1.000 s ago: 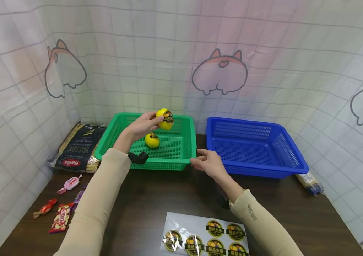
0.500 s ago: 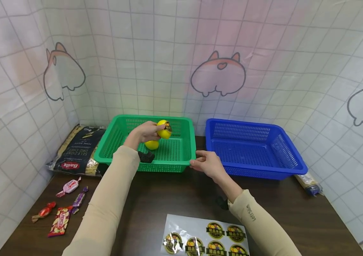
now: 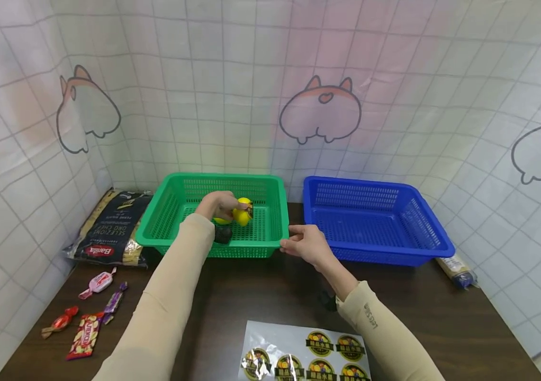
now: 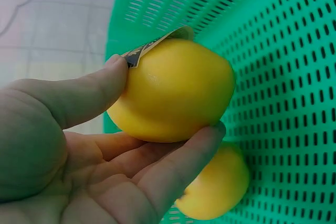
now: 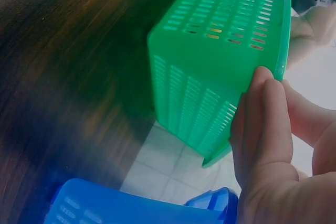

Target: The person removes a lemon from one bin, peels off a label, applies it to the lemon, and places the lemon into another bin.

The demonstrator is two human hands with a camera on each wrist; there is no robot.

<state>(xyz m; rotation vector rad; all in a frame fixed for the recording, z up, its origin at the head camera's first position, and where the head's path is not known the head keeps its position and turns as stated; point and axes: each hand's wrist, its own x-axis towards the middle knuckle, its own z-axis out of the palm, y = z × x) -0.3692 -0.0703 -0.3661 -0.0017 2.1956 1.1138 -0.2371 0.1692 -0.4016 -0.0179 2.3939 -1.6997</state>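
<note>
My left hand (image 3: 224,204) is inside the green basket (image 3: 213,248), low over its floor. Between thumb and fingers it holds a yellow lemon (image 4: 176,90). A round black-and-gold sticker (image 4: 137,54) sits on that lemon under the thumb, with one edge lifted off the skin. A second lemon (image 4: 218,184) lies on the basket floor just below the fingers, partly hidden by them. At the basket's front right corner my right hand (image 3: 306,244) pinches the rim, thumb on one side and fingers against the outer wall (image 5: 210,72).
To the right stands a blue basket (image 3: 375,254). A sheet of round stickers (image 3: 270,336) lies at the front of the dark table. On the left are a bag of pasta (image 3: 110,227) and several wrapped sweets (image 3: 84,336). A small packet (image 3: 458,270) lies beside the blue basket.
My left hand has lowered the stickered lemon from above the green basket down into it, close to the other lemon. The right hand stays on the rim.
</note>
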